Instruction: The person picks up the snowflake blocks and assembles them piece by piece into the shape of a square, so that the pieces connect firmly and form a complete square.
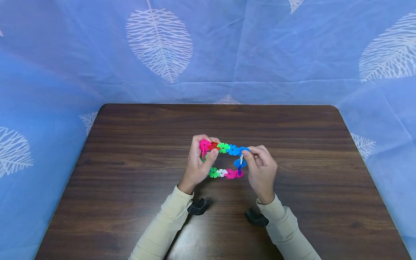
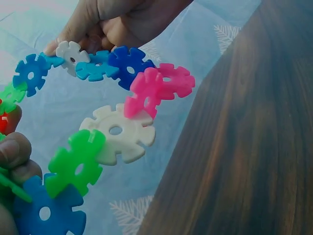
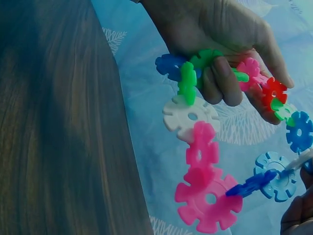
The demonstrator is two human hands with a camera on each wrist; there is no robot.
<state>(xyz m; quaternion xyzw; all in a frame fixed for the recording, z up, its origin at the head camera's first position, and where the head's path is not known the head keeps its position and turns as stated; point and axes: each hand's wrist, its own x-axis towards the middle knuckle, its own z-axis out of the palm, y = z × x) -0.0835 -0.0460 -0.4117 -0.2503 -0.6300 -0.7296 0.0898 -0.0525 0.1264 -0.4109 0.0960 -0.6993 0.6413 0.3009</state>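
Observation:
Notched snowflake-shaped plastic discs are slotted edge to edge into a loop of green [image 1: 224, 147], blue, white, pink and red pieces, held up over the table. My left hand [image 1: 196, 167] grips its left side, thumb by the red disc [image 3: 275, 93] and fingers curled among the pink and green ones. At the right corner my right hand [image 1: 264, 169] pinches the loop between thumb and fingers, near a blue disc and a white disc [image 2: 72, 58]. Pink discs [image 3: 209, 199] and another white disc [image 2: 117, 131] form the near side. Fingers partly hide the left-hand pieces.
The dark wood-grain table [image 1: 130, 144] has rounded far corners. Blue cloth [image 1: 221, 54] with white leaf prints hangs behind and beside it. Black wrist devices [image 1: 198, 207] sit at both cream sleeves [image 1: 165, 224].

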